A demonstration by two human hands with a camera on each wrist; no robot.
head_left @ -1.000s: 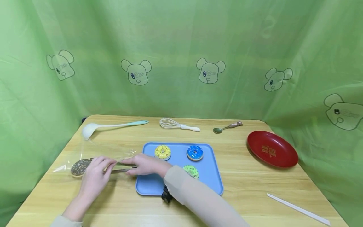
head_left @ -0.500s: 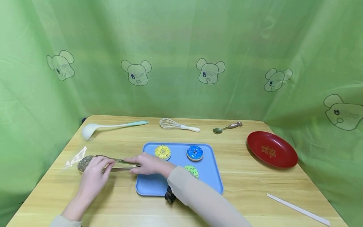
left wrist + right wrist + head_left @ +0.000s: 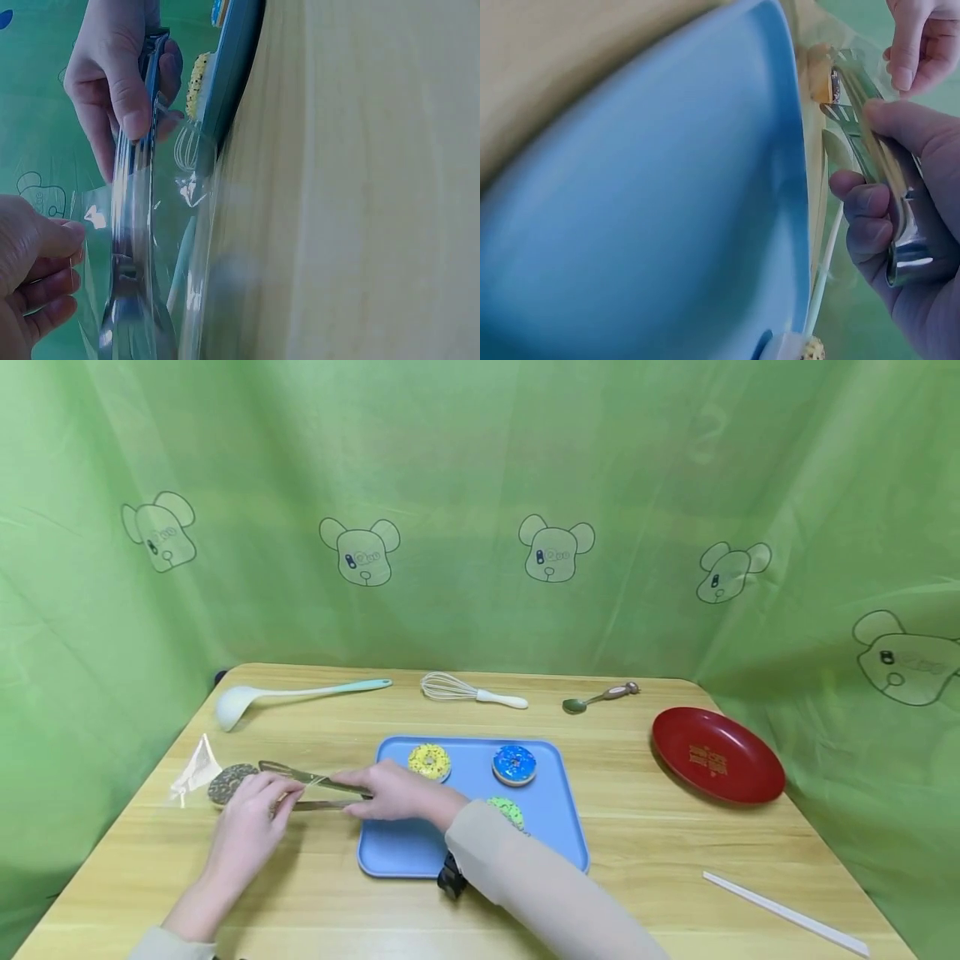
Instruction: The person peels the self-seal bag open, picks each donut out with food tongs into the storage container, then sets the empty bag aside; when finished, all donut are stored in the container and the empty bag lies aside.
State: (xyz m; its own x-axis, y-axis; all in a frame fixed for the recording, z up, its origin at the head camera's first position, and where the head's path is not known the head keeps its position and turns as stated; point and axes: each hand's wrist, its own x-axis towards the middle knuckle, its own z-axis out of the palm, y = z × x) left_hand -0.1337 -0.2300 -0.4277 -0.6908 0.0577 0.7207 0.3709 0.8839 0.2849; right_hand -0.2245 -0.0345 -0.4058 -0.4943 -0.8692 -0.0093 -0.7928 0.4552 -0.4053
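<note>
My left hand (image 3: 251,818) pinches the edge of a clear plastic bag (image 3: 197,770) at the table's left side. A doughnut (image 3: 231,783) with dark, speckled icing lies inside the bag, partly hidden behind that hand. My right hand (image 3: 393,793) holds metal tongs (image 3: 896,180) above the blue tray's left edge. Their slotted ends reach into the bag's mouth and stand spread near the doughnut, apparently not gripping it. In the left wrist view, the tongs' arms (image 3: 131,225) run down into the transparent film.
A blue tray (image 3: 555,827) bears a yellow doughnut (image 3: 429,762), a blue doughnut (image 3: 513,764) and a green doughnut (image 3: 506,811). Behind lie a ladle (image 3: 238,703), a whisk (image 3: 450,687) and a spoon (image 3: 576,704). Rightward are a red plate (image 3: 716,756) and a white stick (image 3: 783,912).
The tongs' arms have spread apart, and their ends have drawn back from the doughnut. The doughnut sits slightly further right and back, and the bag's far end has drawn in. My right hand shifted slightly right.
</note>
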